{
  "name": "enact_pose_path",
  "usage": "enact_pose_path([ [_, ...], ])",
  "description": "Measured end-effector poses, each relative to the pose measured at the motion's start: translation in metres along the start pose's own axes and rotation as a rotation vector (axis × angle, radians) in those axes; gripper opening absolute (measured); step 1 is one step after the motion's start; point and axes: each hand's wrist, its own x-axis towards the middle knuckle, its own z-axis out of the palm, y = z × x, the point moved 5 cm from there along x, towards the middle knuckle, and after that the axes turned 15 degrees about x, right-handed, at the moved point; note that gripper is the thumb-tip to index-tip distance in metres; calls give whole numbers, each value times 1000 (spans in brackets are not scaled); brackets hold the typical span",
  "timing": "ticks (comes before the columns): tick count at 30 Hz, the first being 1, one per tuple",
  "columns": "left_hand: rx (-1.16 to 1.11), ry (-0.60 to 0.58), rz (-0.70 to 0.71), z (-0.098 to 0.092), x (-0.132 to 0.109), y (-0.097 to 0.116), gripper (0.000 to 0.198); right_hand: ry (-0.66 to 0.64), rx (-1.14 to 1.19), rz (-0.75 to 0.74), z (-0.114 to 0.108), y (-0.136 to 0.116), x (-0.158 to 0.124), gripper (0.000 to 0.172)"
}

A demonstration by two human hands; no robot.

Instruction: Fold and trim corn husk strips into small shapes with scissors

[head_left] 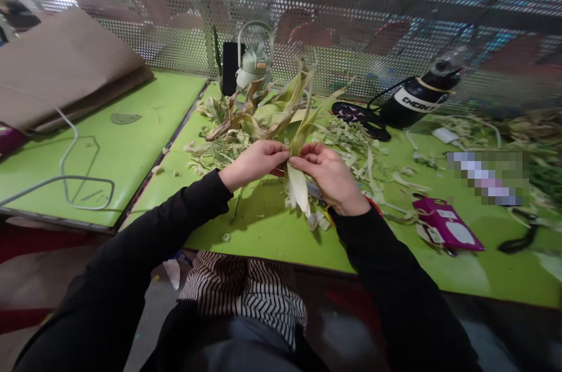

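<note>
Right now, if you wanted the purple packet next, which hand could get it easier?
Probably the right hand: the purple packet lies on its side of the table, so the left hand is farther away. Both hands pinch the pale leaf, so the right would likely have to let go first.

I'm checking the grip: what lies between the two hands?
A pale corn husk, pinched by the left hand and right hand, in the head view.

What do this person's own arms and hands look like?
Both arms wear long, plain black sleeves: the left sleeve is creased and ends at the wrist, and the right sleeve also reaches the wrist. The left hand and right hand are bare, without gloves. I see no markings on the sleeves.
</note>
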Motion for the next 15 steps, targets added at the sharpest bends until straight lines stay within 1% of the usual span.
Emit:
enact_pose_path([
  [4,63,-5,18,0,-2,3,23,4,11,13,-1,3,2,45],
  [7,101,-4,54,-1,-4,6,21,-21,-1,-4,-1,3,3,44],
  [10,167,1,101,-1,-4,5,20,-44,-27,-17,-1,3,3,45],
  [13,246,42,145,0,-2,1,24,-58,-32,-8,0,5,4,45],
  [15,291,107,163,-2,-1,-1,26,-44,-31,-2,1,5,4,47],
])
